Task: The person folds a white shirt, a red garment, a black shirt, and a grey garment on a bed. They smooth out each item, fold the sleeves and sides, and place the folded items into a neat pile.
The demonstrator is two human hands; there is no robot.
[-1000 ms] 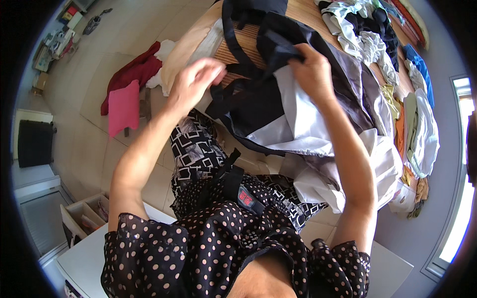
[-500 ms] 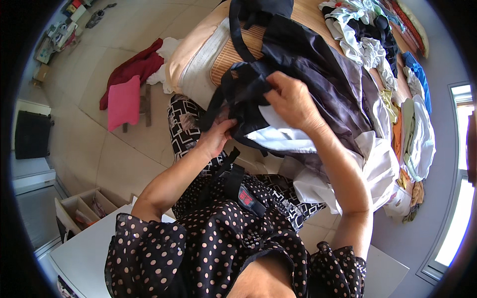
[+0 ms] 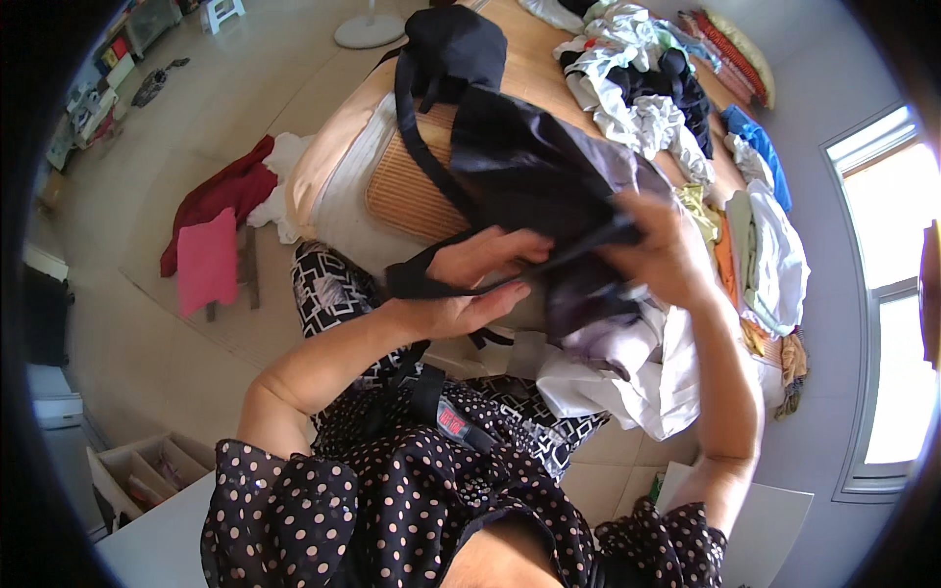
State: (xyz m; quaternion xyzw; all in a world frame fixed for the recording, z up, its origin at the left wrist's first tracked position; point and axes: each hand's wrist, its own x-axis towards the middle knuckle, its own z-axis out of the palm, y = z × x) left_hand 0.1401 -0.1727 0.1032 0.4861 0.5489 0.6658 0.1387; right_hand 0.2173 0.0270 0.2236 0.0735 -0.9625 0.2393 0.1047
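My left hand [image 3: 480,279] is partly curled, with a black cloth strap [image 3: 421,274] running between its thumb and fingers. Blurred by motion, my right hand [image 3: 662,245] grips the other end of the black cloth, to the right of my left hand. Beyond both hands spreads a dark, slightly shiny garment [image 3: 529,157], its lower part bunched under my right hand. A long black band curves along its left side up to a rounded black bundle [image 3: 456,54]. White cloth [image 3: 657,382] hangs below my right hand.
A bed with a woven mat [image 3: 412,186] lies ahead. Heaped clothes [image 3: 627,88] and folded garments [image 3: 774,265] cover its right side, near a window [image 3: 897,372]. At left, a pink cushion [image 3: 208,265] and dark red cloth [image 3: 221,196] lie on a low stool. A fan base [image 3: 369,32] stands beyond.
My left hand has risen and moved right, drawing the black strap out. My right hand has shifted right and a little lower. The view has turned, showing more of the window and the bundle.
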